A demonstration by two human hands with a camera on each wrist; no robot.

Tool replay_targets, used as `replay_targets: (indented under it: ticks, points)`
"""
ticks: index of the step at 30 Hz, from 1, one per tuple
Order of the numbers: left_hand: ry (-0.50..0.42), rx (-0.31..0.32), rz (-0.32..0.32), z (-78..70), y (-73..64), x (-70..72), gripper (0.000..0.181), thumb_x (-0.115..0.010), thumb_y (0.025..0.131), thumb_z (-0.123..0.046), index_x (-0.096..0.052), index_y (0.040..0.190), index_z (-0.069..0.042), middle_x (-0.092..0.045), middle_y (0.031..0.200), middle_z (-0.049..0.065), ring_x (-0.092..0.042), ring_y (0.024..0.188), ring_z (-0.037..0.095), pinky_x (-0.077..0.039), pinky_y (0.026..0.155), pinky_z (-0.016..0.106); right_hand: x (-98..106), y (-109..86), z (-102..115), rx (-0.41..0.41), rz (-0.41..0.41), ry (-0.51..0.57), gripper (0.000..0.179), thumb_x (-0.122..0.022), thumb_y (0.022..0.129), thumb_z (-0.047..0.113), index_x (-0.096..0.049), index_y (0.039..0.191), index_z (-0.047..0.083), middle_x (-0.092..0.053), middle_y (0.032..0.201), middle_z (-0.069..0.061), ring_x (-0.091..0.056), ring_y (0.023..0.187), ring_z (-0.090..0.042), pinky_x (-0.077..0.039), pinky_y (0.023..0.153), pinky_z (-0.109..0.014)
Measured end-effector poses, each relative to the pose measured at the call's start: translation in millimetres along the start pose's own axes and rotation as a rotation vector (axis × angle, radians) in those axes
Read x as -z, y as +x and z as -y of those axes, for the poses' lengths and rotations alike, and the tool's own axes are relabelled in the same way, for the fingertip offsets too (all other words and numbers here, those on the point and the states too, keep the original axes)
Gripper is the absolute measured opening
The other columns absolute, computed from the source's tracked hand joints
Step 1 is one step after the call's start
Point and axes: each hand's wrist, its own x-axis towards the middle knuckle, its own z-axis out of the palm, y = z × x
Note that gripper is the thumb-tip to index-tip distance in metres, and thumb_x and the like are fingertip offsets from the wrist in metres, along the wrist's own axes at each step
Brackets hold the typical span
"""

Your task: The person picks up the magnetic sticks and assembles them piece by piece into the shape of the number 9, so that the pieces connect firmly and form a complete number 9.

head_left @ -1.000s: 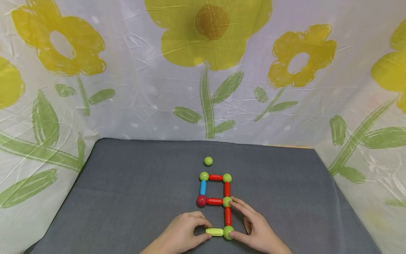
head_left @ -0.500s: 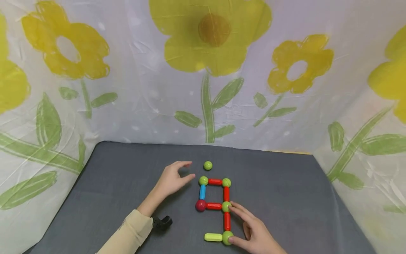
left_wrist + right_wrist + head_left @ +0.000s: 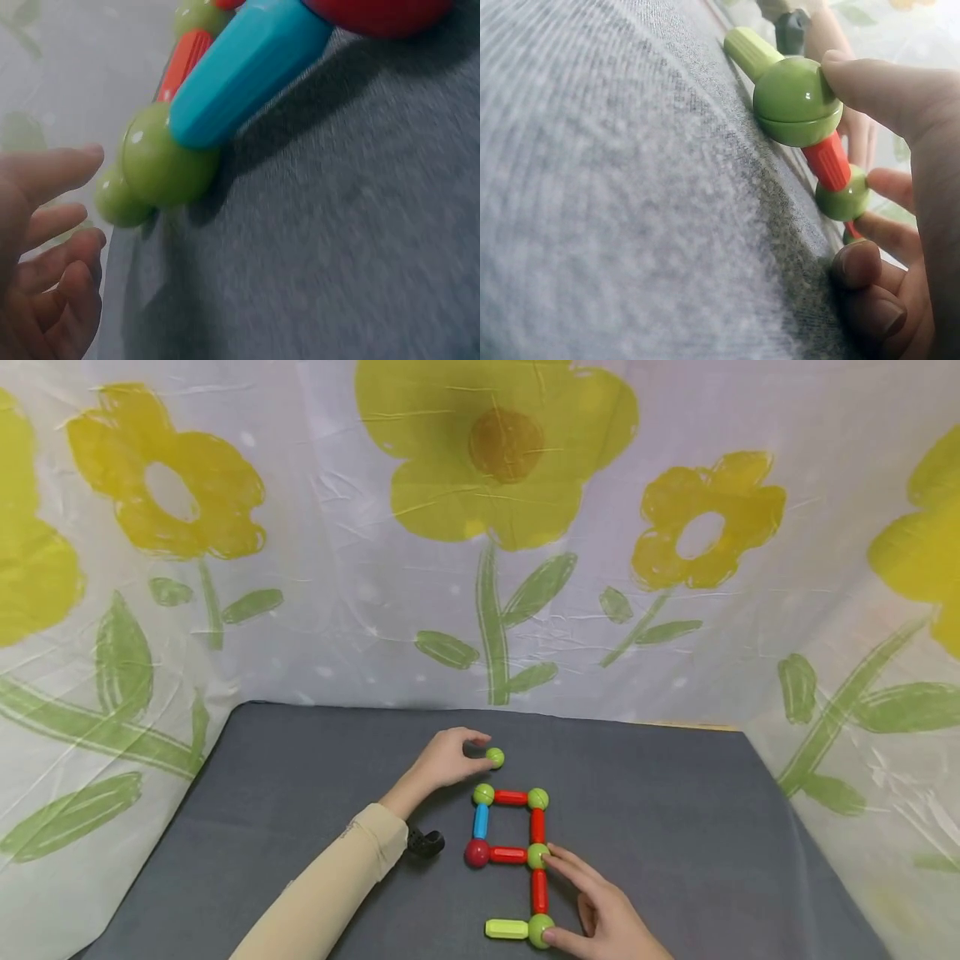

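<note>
Magnetic balls and rods form a square with a tail on the grey cloth. It has green balls, a dark red ball (image 3: 477, 852), red rods (image 3: 511, 797) and a blue rod (image 3: 481, 822). My left hand (image 3: 448, 757) is at the loose green ball (image 3: 495, 757) behind the square, thumb tip against its near side and fingers spread above it. With thumb on the nearest green ball (image 3: 541, 931) and fingertips at the middle green ball (image 3: 537, 857), my right hand (image 3: 606, 906) touches the figure's right side. A yellow-green rod (image 3: 506, 929) points left from the nearest ball.
A grey cloth (image 3: 315, 752) covers the table. Behind and beside it hangs a pale curtain (image 3: 330, 610) printed with yellow flowers. A black strap piece (image 3: 426, 842) sticks out at my left wrist, beside the beige sleeve (image 3: 330, 877).
My left hand has let go of the yellow-green rod and moved forward, past the square's left side, to the loose green ball. My right hand has stayed at the same two balls.
</note>
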Motion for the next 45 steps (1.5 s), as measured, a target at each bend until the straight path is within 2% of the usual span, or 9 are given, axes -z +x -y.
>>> replay_targets:
  ticks: [6, 11, 15, 21, 26, 31, 35, 40, 45]
  points:
    - [0.028, 0.005, 0.043, -12.6, 10.3, -6.1, 0.044, -0.083, 0.094, -0.031, -0.075, 0.133, -0.013, -0.074, 0.129, 0.007, -0.066, 0.125, 0.028, -0.053, 0.104, 0.049, 1, 1.5, 3, -0.017, 0.000, -0.014, 0.075, -0.080, 0.095, 0.046, -0.047, 0.160, 0.032, -0.042, 0.165, -0.010, -0.040, 0.046, -0.001, -0.042, 0.046, -0.024]
    - [0.106, 0.021, 0.043, -18.2, 11.5, -9.7, 0.031, -0.084, 0.094, -0.031, -0.081, 0.121, -0.017, -0.078, 0.120, 0.003, -0.071, 0.114, 0.024, -0.058, 0.095, 0.045, 0, 1.5, 3, -0.012, -0.002, -0.012, 0.074, -0.080, 0.095, 0.047, -0.048, 0.160, 0.032, -0.042, 0.165, -0.010, -0.041, 0.047, -0.001, -0.043, 0.046, -0.024]
    - [0.146, 0.017, 0.043, -20.6, 11.0, -9.9, 0.031, -0.085, 0.092, -0.031, -0.082, 0.119, -0.016, -0.079, 0.117, 0.004, -0.073, 0.109, 0.024, -0.059, 0.091, 0.044, 0, 1.0, 1, -0.004, -0.005, -0.012, 0.074, -0.081, 0.095, 0.046, -0.048, 0.160, 0.032, -0.043, 0.165, -0.009, -0.041, 0.047, 0.000, -0.043, 0.046, -0.024]
    - [0.165, 0.024, 0.019, -14.3, 8.8, -7.0, 0.032, -0.085, 0.092, -0.034, -0.082, 0.118, -0.015, -0.079, 0.113, 0.003, -0.073, 0.104, 0.021, -0.060, 0.087, 0.041, 0, 1.5, -1, 0.006, -0.011, -0.007, 0.074, -0.081, 0.094, 0.046, -0.048, 0.159, 0.033, -0.043, 0.165, -0.009, -0.041, 0.047, 0.000, -0.043, 0.046, -0.024]
    - [0.129, 0.037, -0.018, -10.8, -1.7, 2.9, 0.032, -0.083, 0.093, -0.035, -0.081, 0.119, -0.015, -0.078, 0.113, 0.002, -0.072, 0.104, 0.021, -0.059, 0.087, 0.043, 0, 0.1, -1, 0.015, -0.010, 0.001, 0.075, -0.082, 0.094, 0.044, -0.048, 0.160, 0.031, -0.043, 0.165, -0.009, -0.041, 0.048, 0.001, -0.043, 0.046, -0.023]
    - [0.069, 0.022, -0.048, -14.8, -28.6, 18.3, 0.033, -0.083, 0.094, -0.034, -0.080, 0.121, -0.016, -0.077, 0.114, 0.000, -0.071, 0.110, 0.024, -0.058, 0.093, 0.047, 0, -1.5, -1, 0.009, -0.003, 0.020, 0.074, -0.082, 0.094, 0.043, -0.049, 0.159, 0.030, -0.042, 0.165, -0.011, -0.041, 0.048, 0.001, -0.043, 0.046, -0.023]
    - [0.029, 0.019, -0.054, -20.0, -65.5, 27.1, 0.035, -0.084, 0.093, -0.034, -0.079, 0.123, -0.016, -0.077, 0.115, -0.002, -0.071, 0.113, 0.025, -0.056, 0.097, 0.050, 0, -4.4, -2, 0.007, 0.005, 0.036, 0.074, -0.082, 0.094, 0.042, -0.049, 0.159, 0.029, -0.042, 0.165, -0.014, -0.041, 0.048, 0.001, -0.043, 0.046, -0.023]
    - [0.069, -0.020, -0.041, -23.9, -108.9, 27.8, 0.035, -0.084, 0.093, -0.033, -0.079, 0.123, -0.016, -0.077, 0.117, -0.003, -0.072, 0.112, 0.023, -0.057, 0.096, 0.050, 0, -5.3, -1, 0.012, 0.000, 0.040, 0.075, -0.083, 0.094, 0.041, -0.049, 0.160, 0.027, -0.041, 0.166, -0.014, -0.041, 0.048, 0.002, -0.043, 0.046, -0.023]
    - [0.081, -0.062, -0.033, -25.4, -147.6, 23.4, 0.032, -0.086, 0.092, -0.030, -0.080, 0.120, -0.017, -0.077, 0.115, -0.008, -0.067, 0.078, 0.010, -0.056, 0.072, 0.030, 0, -1.6, 2, 0.014, -0.008, 0.023, 0.076, -0.082, 0.094, 0.042, -0.048, 0.160, 0.028, -0.041, 0.166, -0.011, -0.039, 0.048, 0.002, -0.042, 0.046, -0.023]
